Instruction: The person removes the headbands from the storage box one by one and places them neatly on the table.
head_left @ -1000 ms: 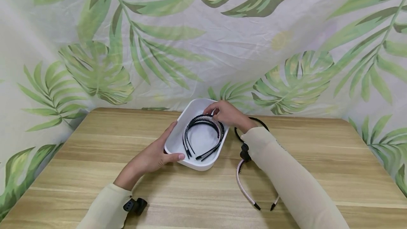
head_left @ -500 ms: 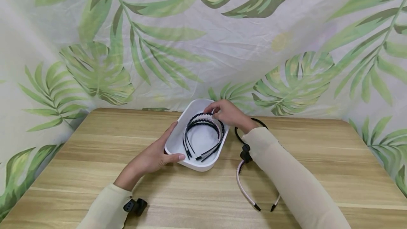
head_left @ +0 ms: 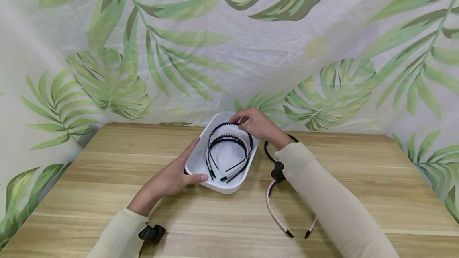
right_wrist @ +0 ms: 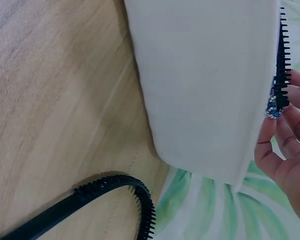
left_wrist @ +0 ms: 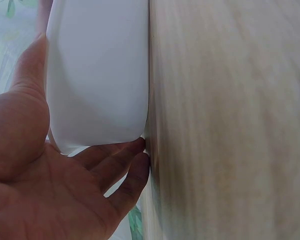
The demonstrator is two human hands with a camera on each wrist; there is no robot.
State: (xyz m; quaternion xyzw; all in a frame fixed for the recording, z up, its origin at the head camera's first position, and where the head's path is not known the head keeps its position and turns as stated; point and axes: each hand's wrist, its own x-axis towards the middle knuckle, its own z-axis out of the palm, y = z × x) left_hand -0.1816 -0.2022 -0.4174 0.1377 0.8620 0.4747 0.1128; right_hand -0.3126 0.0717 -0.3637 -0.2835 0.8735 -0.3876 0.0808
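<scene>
1. Head view: my right hand (head_left: 259, 124) comes over the far right side of a white tub (head_left: 224, 188), thumb and fingertips pinching the arch of a black toothed headband (head_left: 224, 124).
2. That headband's two ends point towards me inside the tub; in the right wrist view its teeth and some blue-and-silver glitter show beyond the rim, at my fingertips.
3. My left hand (head_left: 175, 176) grips the tub's near left corner, thumb on the near rim, fingers along the outer wall. In the left wrist view the fingers bend round under the corner, the lowest just beside the wooden table (left_wrist: 225, 150).
4. Just below the arch I pinch, more headbands (head_left: 228, 137) lie overlapping in the tub; I cannot tell how many.
5. To the tub's right, a pale pink headband (head_left: 267, 200) and another black headband (right_wrist: 105, 185) lie on the table, partly hidden by my right arm in the head view.
6. Behind hangs a leaf-printed cloth (head_left: 179, 51).
</scene>
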